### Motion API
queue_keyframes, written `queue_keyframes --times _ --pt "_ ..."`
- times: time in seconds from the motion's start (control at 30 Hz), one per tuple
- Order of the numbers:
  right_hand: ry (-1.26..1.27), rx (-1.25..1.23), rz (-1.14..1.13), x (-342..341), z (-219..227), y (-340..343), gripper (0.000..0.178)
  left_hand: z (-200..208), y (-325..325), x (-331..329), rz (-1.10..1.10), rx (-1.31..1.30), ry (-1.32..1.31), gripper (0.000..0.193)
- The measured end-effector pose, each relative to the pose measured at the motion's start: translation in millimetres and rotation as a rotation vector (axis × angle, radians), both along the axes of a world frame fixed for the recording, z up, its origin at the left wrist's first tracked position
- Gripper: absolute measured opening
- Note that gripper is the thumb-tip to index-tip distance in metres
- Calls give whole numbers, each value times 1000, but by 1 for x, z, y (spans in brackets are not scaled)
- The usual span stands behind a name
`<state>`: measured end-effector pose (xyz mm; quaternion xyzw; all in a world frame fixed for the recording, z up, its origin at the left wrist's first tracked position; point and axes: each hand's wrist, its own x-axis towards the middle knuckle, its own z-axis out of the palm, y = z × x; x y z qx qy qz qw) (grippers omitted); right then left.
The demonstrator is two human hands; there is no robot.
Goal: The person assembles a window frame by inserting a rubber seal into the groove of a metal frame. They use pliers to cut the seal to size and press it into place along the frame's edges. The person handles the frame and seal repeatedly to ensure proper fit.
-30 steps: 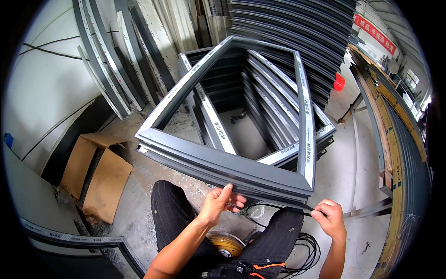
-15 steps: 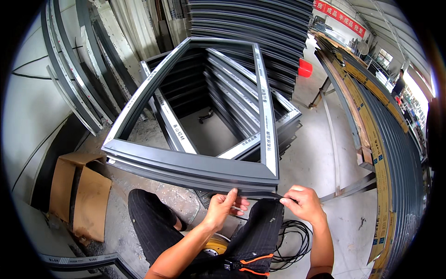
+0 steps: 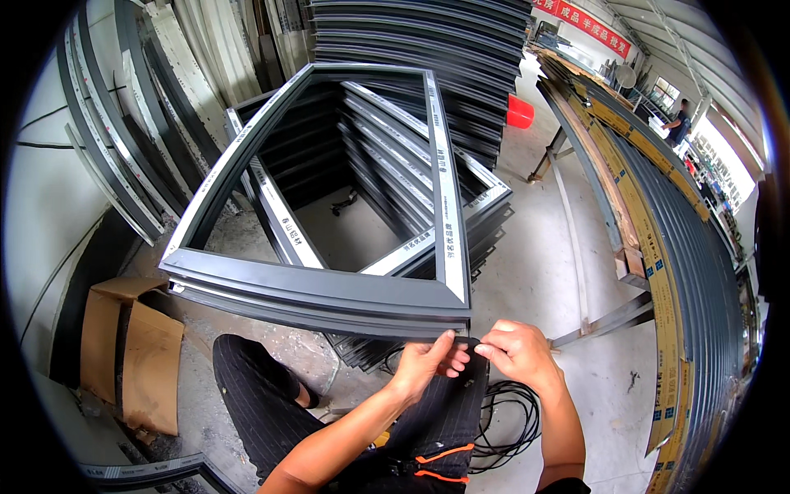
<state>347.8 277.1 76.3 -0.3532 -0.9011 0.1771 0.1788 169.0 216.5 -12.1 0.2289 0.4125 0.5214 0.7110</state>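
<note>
In front of me a dark grey metal window frame [image 3: 329, 286], with white printed film on its upper faces, lies on top of a stack of similar frames. My left hand [image 3: 428, 363] is at its near edge, close to the right corner, thumb up and fingers curled round a black rubber strip [image 3: 466, 339]. Just right of that corner my right hand [image 3: 518, 350] pinches the same strip between thumb and fingers. The short length between the hands runs along the frame's side. A loose coil of black strip [image 3: 527, 428] lies on the floor below my right forearm.
A torn cardboard box [image 3: 152, 362] stands at the left. Long profiles [image 3: 123, 156] lean on the left wall. Behind rises a tall stack of dark frames [image 3: 420, 41]; a red bucket [image 3: 519, 112] is beside it. A rack of long profiles [image 3: 691, 247] runs along the right, with a person [image 3: 678, 125] beyond.
Both hands have moved slightly toward the frame's right corner, and the strip between them is shorter. The whole view has shifted a little, with the frame now further left.
</note>
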Motion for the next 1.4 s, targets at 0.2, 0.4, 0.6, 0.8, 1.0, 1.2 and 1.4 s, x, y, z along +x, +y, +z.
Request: queue_keyframes --times 0.2,0.4,0.6,0.8,1.0,1.2,1.4 --pt "-37 54 3 -6 2 3 12 -3 5 10 4 24 -34 38" --pt "-84 136 28 -14 1 5 12 2 -2 -4 43 8 -36 42" --pt "-124 85 30 -9 -4 5 14 8 -25 -62 263 -23 96 44" --pt "-50 -7 25 -7 6 9 16 2 -69 -215 837 27 307 39" --pt "101 235 42 -49 49 49 25 4 -99 -333 1057 -23 283 42" --pt "-84 254 424 -133 51 70 36 -2 -80 -209 898 52 148 56" --pt "-151 299 337 -139 40 52 42 -21 -56 -189 1133 158 -62 48"
